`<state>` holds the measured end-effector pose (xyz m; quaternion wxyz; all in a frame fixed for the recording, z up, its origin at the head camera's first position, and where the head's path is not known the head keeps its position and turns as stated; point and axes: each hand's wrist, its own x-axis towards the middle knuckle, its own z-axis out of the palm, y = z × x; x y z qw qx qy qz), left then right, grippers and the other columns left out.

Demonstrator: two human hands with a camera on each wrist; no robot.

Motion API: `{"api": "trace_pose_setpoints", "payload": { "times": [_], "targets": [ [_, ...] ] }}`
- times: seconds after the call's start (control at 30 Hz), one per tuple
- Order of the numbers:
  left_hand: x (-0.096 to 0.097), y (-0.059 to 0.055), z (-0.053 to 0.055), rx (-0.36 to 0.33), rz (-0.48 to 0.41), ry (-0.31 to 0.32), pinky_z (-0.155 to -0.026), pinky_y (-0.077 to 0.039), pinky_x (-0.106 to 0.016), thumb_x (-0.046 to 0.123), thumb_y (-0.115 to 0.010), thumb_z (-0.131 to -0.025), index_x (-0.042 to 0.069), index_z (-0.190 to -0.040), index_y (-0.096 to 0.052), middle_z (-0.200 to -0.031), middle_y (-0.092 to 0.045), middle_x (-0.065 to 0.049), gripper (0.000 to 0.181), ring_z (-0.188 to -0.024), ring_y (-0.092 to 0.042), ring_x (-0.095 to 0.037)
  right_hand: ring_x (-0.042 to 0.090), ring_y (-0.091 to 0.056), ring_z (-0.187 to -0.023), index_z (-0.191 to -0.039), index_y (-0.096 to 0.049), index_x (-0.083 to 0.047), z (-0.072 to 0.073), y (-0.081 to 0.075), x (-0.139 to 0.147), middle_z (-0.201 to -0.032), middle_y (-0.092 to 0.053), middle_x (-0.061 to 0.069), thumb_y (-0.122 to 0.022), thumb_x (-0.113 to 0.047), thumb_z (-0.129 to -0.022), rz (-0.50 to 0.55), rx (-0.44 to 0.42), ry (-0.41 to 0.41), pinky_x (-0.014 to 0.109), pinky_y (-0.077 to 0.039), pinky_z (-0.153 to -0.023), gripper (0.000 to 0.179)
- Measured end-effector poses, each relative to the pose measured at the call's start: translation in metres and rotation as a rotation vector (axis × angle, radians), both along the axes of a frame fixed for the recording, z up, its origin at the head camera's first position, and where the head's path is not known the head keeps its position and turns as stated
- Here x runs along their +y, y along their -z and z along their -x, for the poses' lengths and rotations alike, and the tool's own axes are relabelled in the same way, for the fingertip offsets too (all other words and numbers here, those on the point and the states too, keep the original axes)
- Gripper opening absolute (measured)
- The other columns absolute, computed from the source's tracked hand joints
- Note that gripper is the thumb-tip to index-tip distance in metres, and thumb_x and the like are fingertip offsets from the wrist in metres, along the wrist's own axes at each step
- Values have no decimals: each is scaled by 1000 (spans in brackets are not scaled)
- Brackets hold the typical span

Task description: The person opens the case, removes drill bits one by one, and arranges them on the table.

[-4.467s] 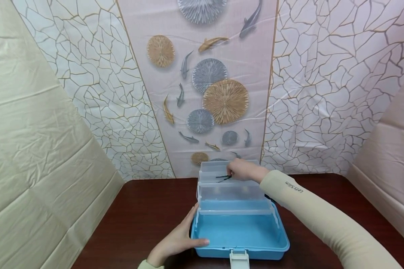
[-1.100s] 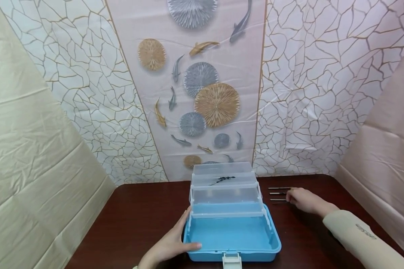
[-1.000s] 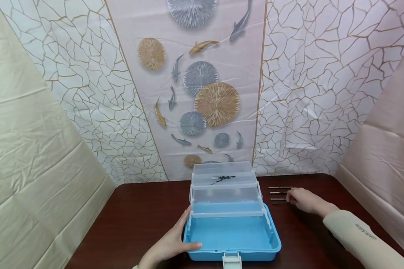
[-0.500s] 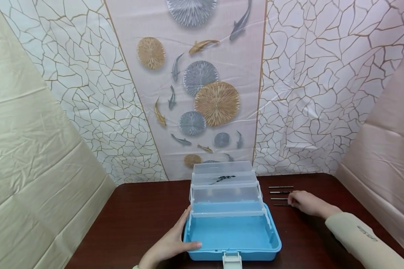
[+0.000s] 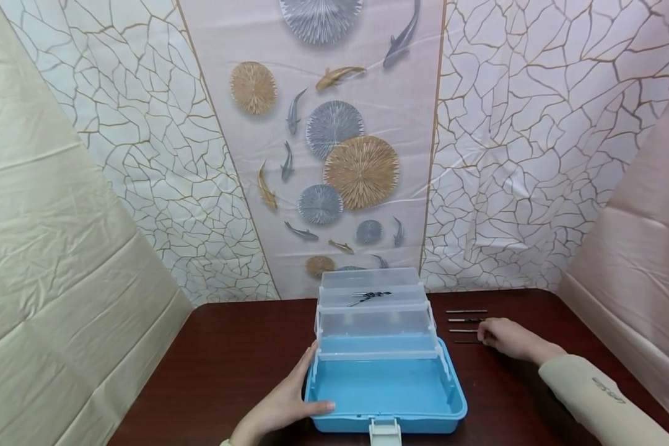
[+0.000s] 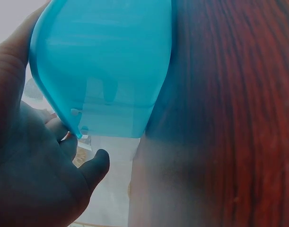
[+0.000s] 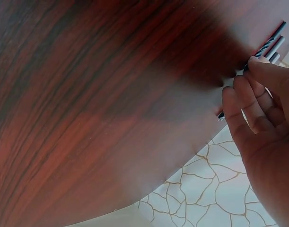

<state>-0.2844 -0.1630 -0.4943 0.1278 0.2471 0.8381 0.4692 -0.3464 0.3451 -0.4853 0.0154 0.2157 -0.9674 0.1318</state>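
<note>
- You had the four drill bits [image 5: 468,320] on the worktop [image 5: 245,353] to the right of the blue box [image 5: 340,425], laid out one behind another, well apart from your left hand [image 5: 281,396].
- Each bit's long axis ran sideways, roughly parallel to the front edge of the box, so the left ends pointed towards the box and the right ends lay towards your right hand [image 5: 504,337].
- The relation that mattered was at those right ends: the nearest bit [image 5: 466,342] stretched leftward from your right fingers, with its right end hidden at the fingertips.
- In the right wrist view your thumb met the near end of a dark, twisted bit [image 7: 266,46]; whether you were pinching it or merely touching it, I could not tell.
- Your right hand was plainly the nearer one, coming in from the right, almost in line with the bits.
- Your left hand gripped the left side of the box, thumb over the rim and the other fingers along the outer wall.
- A small cluster of bits [image 5: 370,297] lay in the top clear tray [image 5: 373,308], across to the left of your right fingers and farther back.
</note>
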Motion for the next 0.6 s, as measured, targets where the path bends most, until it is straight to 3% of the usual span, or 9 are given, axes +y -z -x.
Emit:
{"api": "trace_pose_setpoints", "payload": {
  "times": [0.6],
  "targets": [
    [-1,-7,-5,8,8,-1,-108,-25,-70,39,-79,-88,34,-163,0,-169,-2,-9,109,-150,-14,-38,11,-54,-77,-88,-65,-9,1,-2,2,-86,-60,-4,-71,5,-87,15,22,-11,35,-50,-68,15]
  ]
}}
